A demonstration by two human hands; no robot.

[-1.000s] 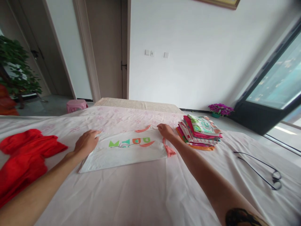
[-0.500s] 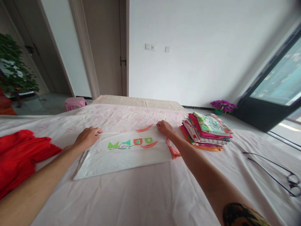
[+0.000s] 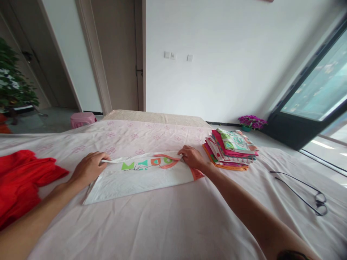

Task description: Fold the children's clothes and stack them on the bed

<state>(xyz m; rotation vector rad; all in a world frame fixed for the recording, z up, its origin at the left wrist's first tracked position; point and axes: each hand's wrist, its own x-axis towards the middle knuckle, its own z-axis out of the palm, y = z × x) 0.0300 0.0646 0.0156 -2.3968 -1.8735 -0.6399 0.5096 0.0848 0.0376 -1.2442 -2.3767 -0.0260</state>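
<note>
A white T-shirt (image 3: 121,187) with coral trim and a colourful letter print lies partly folded on the sheet. My left hand (image 3: 91,167) pinches its far edge at the left end, where the cloth is drawn into a narrow raised strip. At the right end, my right hand (image 3: 192,157) has its fingers closed on the same far edge, close to the coral neckline. The edge between both hands is lifted a little and folds over toward me, covering the top of the print. A coral sleeve shows beside my right wrist.
Right of the shirt stands a stack of folded clothes (image 3: 230,150). Eyeglasses (image 3: 303,193) lie farther right on the bedsheet (image 3: 151,227). A crumpled red garment (image 3: 27,180) is at the left. Beyond the bed are a pink stool (image 3: 82,119) and purple flowers (image 3: 252,122).
Both hands have closed on the shirt's far edge and brought it slightly up and toward me. The left hand went from lying flat to pinching. The neckline has started folding over the print.
</note>
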